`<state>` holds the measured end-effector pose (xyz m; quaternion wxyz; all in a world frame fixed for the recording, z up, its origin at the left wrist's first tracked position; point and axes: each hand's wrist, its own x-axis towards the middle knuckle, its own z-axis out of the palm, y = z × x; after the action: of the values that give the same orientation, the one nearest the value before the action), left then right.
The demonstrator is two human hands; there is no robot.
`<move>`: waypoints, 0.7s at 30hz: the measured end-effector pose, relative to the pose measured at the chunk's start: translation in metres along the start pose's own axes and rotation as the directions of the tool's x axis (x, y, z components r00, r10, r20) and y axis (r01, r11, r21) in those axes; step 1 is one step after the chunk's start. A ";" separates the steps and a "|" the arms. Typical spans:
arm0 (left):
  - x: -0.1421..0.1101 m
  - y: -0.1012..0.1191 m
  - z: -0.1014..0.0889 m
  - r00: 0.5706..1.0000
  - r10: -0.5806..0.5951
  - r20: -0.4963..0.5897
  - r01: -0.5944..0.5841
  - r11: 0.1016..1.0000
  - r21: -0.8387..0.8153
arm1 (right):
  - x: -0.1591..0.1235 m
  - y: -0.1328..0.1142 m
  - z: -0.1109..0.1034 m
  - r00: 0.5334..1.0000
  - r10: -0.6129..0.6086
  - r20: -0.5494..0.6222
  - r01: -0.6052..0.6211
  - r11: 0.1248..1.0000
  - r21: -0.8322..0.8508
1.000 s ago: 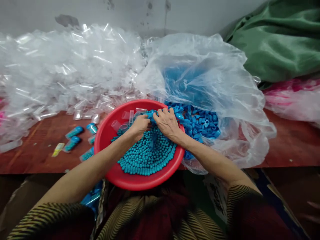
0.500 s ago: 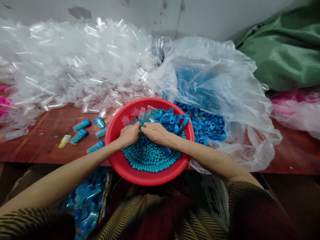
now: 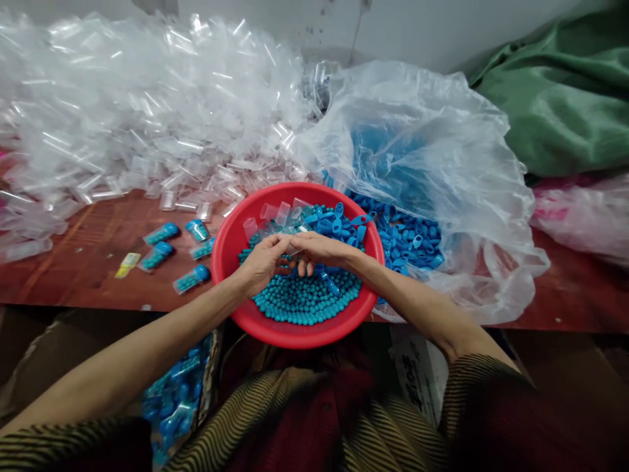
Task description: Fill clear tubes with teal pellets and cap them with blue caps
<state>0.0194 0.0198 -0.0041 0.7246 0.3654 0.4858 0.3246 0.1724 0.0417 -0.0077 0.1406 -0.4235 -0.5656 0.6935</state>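
Clear tubes point(image 3: 162, 124) are heaped along the back edge of the table point(image 3: 111, 229), from its left side to behind the basin, with their long axes lying every way. Nearer the front edge, a yellow label point(image 3: 128, 265) is laid aslant. To its right, five filled tubes point(image 3: 189, 280) are spread on their sides. On the one nearest the basin, the blue top is turned right and slightly toward the back edge, and its long axis is slanted the same way. More filled tubes are stacked in a box point(image 3: 209, 380) below the front edge.

The red basin point(image 3: 304, 337) is set at the front edge. At its back left rim, a few loose tubes are leaned at differing tilts. Over its middle, the left hand point(image 3: 260, 264) and the right hand point(image 3: 322, 250) are brought together, fingers bent and fingertips meeting. A pale see-through piece is glimpsed between them, but its direction and whether it is gripped cannot be told. Below, turquoise beads point(image 3: 304, 305) are massed; on them one blue part point(image 3: 330, 282) is laid, its long axis running from back left to front right. Further blue parts are piled by the back right rim and, outside it, beneath a bag point(image 3: 442, 151).
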 end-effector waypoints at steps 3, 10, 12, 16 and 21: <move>-0.003 -0.001 0.003 1.000 -0.030 -0.009 0.030 1.000 -0.004 | -0.008 -0.002 0.002 0.997 0.050 0.062 -0.041 0.989 -0.139; -0.009 -0.004 -0.024 0.919 -0.382 0.092 0.261 0.768 0.585 | -0.033 -0.002 -0.023 0.996 -0.026 -0.085 -0.005 0.939 -0.343; -0.001 -0.017 -0.024 0.867 -0.483 0.125 0.312 0.721 0.619 | -0.037 0.005 -0.029 0.985 -0.073 -0.155 0.021 0.950 -0.313; 0.031 -0.043 -0.001 0.866 -0.485 0.124 0.346 0.759 0.552 | -0.042 0.018 -0.032 0.979 -0.114 -0.171 0.069 0.966 -0.250; 0.052 -0.046 0.026 0.890 -0.423 0.169 0.321 0.845 0.427 | -0.046 0.028 -0.033 0.964 -0.114 -0.239 0.072 0.982 -0.176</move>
<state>0.0654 0.0333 -0.0603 0.7437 0.4383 0.5042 0.0238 0.2331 0.0236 -0.0129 0.2070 -0.4901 -0.6187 0.5781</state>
